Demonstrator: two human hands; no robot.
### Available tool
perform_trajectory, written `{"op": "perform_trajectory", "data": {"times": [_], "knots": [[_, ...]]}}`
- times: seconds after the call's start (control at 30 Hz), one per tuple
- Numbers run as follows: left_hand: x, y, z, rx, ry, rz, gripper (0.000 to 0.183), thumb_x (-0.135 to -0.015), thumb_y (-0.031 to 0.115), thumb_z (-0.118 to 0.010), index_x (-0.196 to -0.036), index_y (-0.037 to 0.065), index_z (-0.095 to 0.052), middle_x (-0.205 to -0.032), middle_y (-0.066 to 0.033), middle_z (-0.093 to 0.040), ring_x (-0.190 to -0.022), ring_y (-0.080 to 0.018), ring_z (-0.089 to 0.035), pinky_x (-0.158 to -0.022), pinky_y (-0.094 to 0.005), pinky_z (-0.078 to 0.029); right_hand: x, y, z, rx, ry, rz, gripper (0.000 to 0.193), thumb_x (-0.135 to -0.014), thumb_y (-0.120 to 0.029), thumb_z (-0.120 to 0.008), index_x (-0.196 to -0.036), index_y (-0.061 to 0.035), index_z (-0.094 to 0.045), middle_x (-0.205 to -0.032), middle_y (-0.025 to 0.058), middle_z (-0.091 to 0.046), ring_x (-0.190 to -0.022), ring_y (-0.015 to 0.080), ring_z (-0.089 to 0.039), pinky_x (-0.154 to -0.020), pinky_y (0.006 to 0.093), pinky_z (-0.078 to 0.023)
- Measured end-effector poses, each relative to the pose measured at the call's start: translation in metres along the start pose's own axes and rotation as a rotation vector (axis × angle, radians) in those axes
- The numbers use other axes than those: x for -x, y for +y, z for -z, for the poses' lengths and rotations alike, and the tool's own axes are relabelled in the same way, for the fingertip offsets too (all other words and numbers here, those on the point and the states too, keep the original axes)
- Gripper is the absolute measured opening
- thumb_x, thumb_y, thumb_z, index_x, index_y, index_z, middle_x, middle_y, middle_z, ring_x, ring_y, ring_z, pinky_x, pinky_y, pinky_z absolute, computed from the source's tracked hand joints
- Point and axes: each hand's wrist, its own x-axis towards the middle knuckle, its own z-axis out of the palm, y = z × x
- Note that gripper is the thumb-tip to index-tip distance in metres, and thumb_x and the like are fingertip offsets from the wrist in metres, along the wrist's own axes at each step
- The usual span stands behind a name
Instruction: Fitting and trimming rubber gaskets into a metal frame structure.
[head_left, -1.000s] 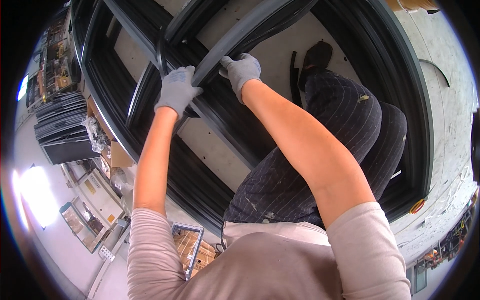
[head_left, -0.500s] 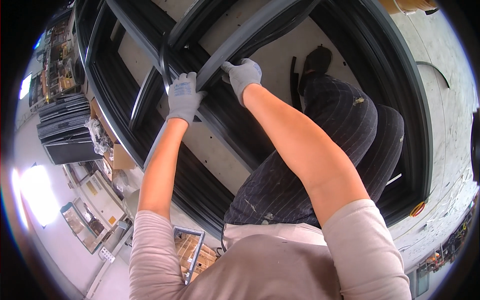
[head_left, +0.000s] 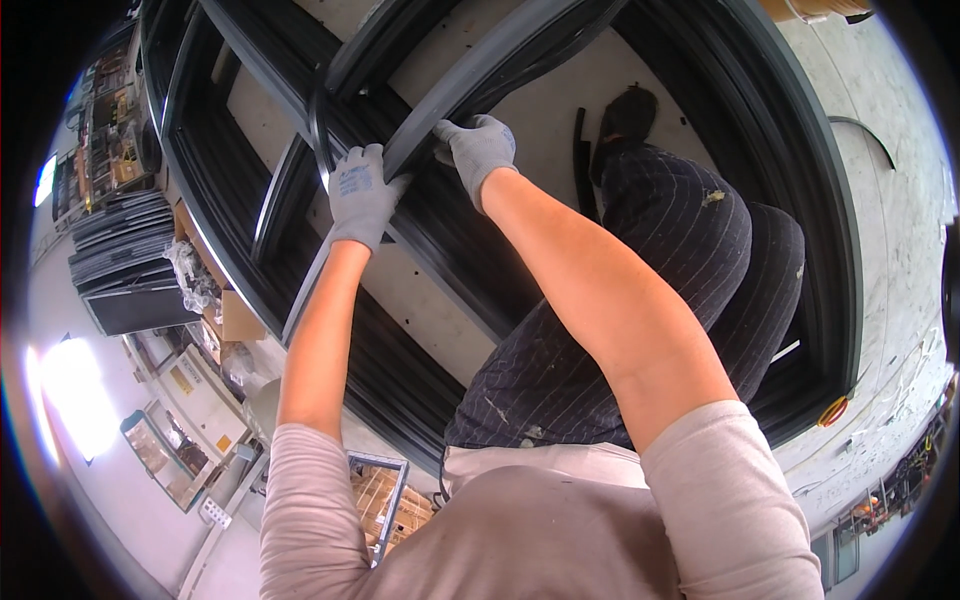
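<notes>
Pale floor (head_left: 895,260) shows at the right of the head view, with a white wall (head_left: 140,510) at the lower left and a pile of dark panels (head_left: 125,260) above it. Big black frames (head_left: 800,170) fill the middle and top, lying flat in a heap, maybe so they can be worked on from above. Bent legs (head_left: 680,220) fit inside one gap, which seems to bring the hands close. A grey bar (head_left: 465,80) slants from the top down to the middle, its low end between both hands. The right hand (head_left: 482,155), in a grey glove, is curled, pinching the bar's right edge, its arm reaching up from the lower right. The left hand (head_left: 362,198), gloved too, is at the low end, fingers pointing up, arm nearly straight; I cannot tell if it grips, as its fingertips are partly hidden. Having a hand each side likely keeps the bar steady. A black strip (head_left: 319,125) loops just above the left hand.
</notes>
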Motion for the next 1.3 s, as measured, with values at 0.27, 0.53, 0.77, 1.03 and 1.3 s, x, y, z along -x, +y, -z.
{"op": "perform_trajectory", "data": {"times": [0.27,0.53,0.77,1.03,1.3], "knots": [[0.002,0.0,0.0,0.004,0.028,0.0,0.048,-0.075,0.032,-0.075,-0.113,0.007,-0.061,-0.103,-0.0144,-0.062,-0.1,-0.0316,-0.061,-0.085,-0.0405,-0.047,-0.002,-0.005,0.004,0.059,-0.119,-0.044,0.052,-0.081,-0.014,-0.073,-0.121,0.0124,-0.053,-0.097,0.0199,-0.067,-0.074,0.0231,-0.071,-0.067,0.0307,-0.056],[0.003,0.005,-0.006,-0.049,0.056,-0.007,0.046,-0.074,0.029,-0.075,-0.111,0.007,-0.06,-0.103,-0.0138,-0.061,-0.097,-0.0319,-0.061,-0.083,-0.0414,-0.047,-0.004,-0.002,0.005,-0.022,-0.08,-0.004,0.047,-0.081,-0.012,-0.073,-0.116,0.0129,-0.055,-0.093,0.0182,-0.067,-0.072,0.0231,-0.07,-0.065,0.0291,-0.057],[0.007,0.003,-0.012,-0.132,0.077,-0.02,0.042,-0.073,0.02,-0.074,-0.11,0.008,-0.056,-0.101,-0.0129,-0.059,-0.096,-0.031,-0.06,-0.08,-0.0418,-0.046,-0.003,-0.013,0.004,0.048,-0.159,-0.012,0.031,-0.079,-0.01,-0.07,-0.101,0.0106,-0.061,-0.079,0.0159,-0.067,-0.066,0.023,-0.07,-0.062,0.0297,-0.056],[0.001,0.021,-0.008,-0.026,0.06,0.126,0.046,-0.075,0.028,-0.075,-0.113,0.009,-0.056,-0.107,-0.0136,-0.059,-0.102,-0.0327,-0.058,-0.086,-0.0434,-0.044,0.001,-0.068,0.011,-0.083,0.174,-0.023,0.024,-0.082,-0.014,-0.063,-0.083,0.0098,-0.062,-0.068,0.0162,-0.064,-0.059,0.0241,-0.067,-0.055,0.0332,-0.053],[0.001,0.026,-0.025,0.184,0.233,0.195,0.047,-0.076,0.03,-0.073,-0.113,0.004,-0.058,-0.108,-0.0178,-0.058,-0.102,-0.0371,-0.055,-0.089,-0.0446,-0.043,-0.027,-0.065,0.026,-0.059,0.197,0.008,0.036,-0.081,-0.011,-0.063,-0.111,0.0099,-0.058,-0.089,0.0176,-0.067,-0.066,0.0225,-0.069,-0.062,0.0308,-0.054]]}}
